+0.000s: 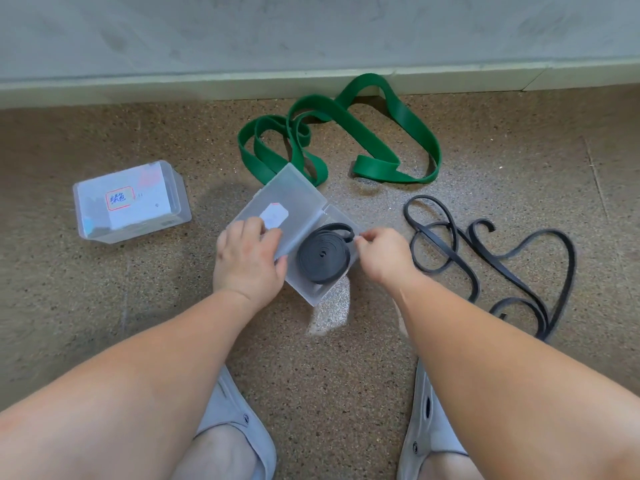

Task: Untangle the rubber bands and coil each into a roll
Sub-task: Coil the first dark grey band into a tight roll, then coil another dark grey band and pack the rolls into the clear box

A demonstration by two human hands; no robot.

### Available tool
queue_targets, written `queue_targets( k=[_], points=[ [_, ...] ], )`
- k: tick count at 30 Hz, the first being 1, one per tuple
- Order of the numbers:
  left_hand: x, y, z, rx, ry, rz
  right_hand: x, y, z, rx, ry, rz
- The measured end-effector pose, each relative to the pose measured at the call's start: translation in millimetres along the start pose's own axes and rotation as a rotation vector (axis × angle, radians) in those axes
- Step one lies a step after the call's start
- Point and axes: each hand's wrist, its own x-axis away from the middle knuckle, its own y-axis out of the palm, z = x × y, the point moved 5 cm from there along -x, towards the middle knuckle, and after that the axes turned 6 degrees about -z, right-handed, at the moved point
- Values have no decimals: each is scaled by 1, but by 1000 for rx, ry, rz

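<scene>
One black roll [322, 258] done, sitting in the open clear box [311, 296]; left hand [247, 258] flat on its lid [287, 192], right hand [381, 254] pinching the roll's tail, while the green band [408, 133] and second black band [568, 271] lie loose on the floor [104, 306], both uncoiled.

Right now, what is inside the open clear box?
A black band coiled into a flat roll, its loose end looping toward the right hand. The roll hides the box floor beneath it, so anything under it cannot be seen.
</scene>
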Motion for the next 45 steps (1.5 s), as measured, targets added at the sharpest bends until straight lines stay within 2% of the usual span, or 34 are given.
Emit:
queue_targets(
  k=[4, 8, 11, 15, 17, 19, 22, 25, 28, 30, 32, 35, 36, 40, 43, 45],
  points=[
    [15, -3, -18, -15, -31, -24, 14, 24, -5, -125, 91, 1],
    [28, -1, -41, 65, -155, -180, 31, 53, -22, -276, 105, -52],
    [31, 3, -49, 135, -278, -308, 37, 77, -43, -275, 23, -190],
    [26, 4, -65, 358, -652, -334, 41, 97, -68, -217, -108, -462],
    [22, 3, -76, 306, -704, -324, 41, 99, -77, -221, -148, -535],
    [20, -1, -84, 251, -717, -290, 34, 94, -75, -177, -166, -511],
    [13, -8, -75, 271, -641, -198, 12, 62, -50, -35, -108, -263],
    [-4, -9, -37, 340, -412, -182, -4, 7, -6, 178, 13, 53],
    [-20, -4, 10, 436, -241, -267, -10, -43, 41, 368, 139, 177],
    [-28, 3, 39, 480, -171, -378, -16, -67, 69, 459, 190, 146],
    [-34, 11, 65, 532, -116, -495, -20, -82, 94, 440, 234, 39],
    [-39, 21, 87, 568, -81, -619, -23, -82, 115, 132, 231, -169],
    [-40, 24, 92, 568, -75, -650, -24, -77, 118, 75, 212, -187],
    [-38, 36, 105, 559, -73, -754, -20, -51, 122, 217, 120, -148],
    [-38, 46, 113, 558, -64, -784, -16, -29, 111, -8, 46, -168],
    [-38, 50, 121, 649, -76, -784, -7, -10, 95, -195, -3, -253]
  ],
)
